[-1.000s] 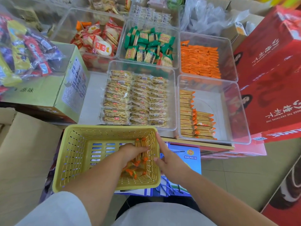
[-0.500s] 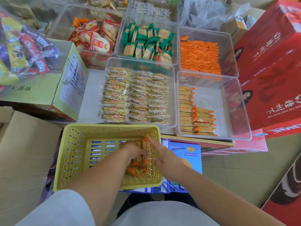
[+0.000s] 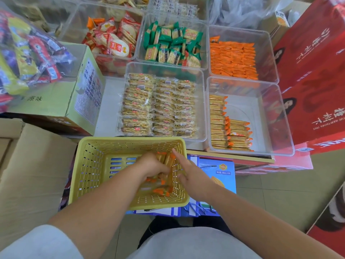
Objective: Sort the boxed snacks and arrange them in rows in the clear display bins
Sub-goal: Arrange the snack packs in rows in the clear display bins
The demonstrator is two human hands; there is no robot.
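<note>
A yellow perforated basket (image 3: 97,165) sits in front of me, with several orange-ended cracker packets (image 3: 162,190) in its right corner. My left hand (image 3: 152,165) is down inside it, fingers curled round a bunch of those packets. My right hand (image 3: 194,176) reaches over the basket's right rim, forefinger straight and touching the packets held upright. The near-right clear bin (image 3: 270,116) holds two rows of the same cracker packets (image 3: 217,122) along its left side.
Other clear bins hold pale wafer packs (image 3: 158,107), orange packets (image 3: 233,58), green packets (image 3: 171,45) and red rice-cracker bags (image 3: 112,40). Red cartons (image 3: 313,81) stand at right, a green carton (image 3: 61,98) at left, a blue box (image 3: 218,171) under the basket.
The left hand has gathered the packets tighter in the basket's right corner. The right hand has slid forward over the rim, its forefinger now against the packets.
</note>
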